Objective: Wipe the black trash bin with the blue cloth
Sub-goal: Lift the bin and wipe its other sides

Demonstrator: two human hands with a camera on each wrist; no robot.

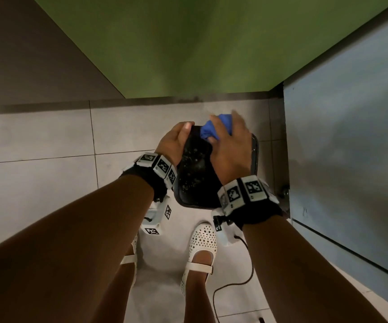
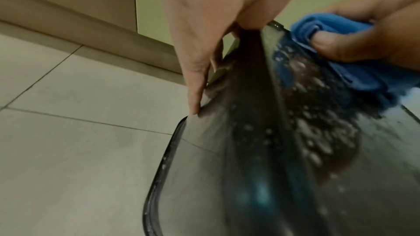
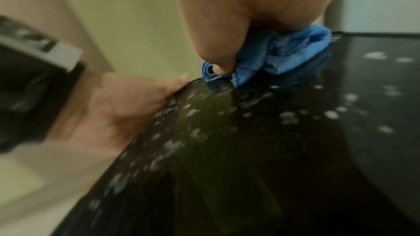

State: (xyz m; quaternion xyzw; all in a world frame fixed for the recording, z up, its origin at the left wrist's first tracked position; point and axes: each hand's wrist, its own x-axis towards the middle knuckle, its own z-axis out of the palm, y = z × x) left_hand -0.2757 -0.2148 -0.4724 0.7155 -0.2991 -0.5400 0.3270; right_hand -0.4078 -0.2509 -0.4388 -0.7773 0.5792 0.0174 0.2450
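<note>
The black trash bin [image 1: 194, 173] is held above the tiled floor, its glossy surface [image 3: 250, 141] speckled with white foam spots. My left hand [image 1: 176, 141] grips its far left edge, thumb over the rim and fingers [image 2: 197, 71] down the outer side. My right hand [image 1: 228, 143] holds the bunched blue cloth [image 1: 214, 127] and presses it on the bin's far end. In the right wrist view the thumb pins the blue cloth [image 3: 284, 55] against the wet surface. The left wrist view shows the blue cloth [image 2: 336, 49] under curled fingers, on the bin [image 2: 284, 150].
A green wall [image 1: 200, 43] stands ahead, with a grey-blue panel [image 1: 351, 136] close on the right. The floor is light tile [image 1: 37, 148]. My feet in white shoes [image 1: 200, 248] are below the bin, and a black cable [image 1: 235, 283] trails on the floor.
</note>
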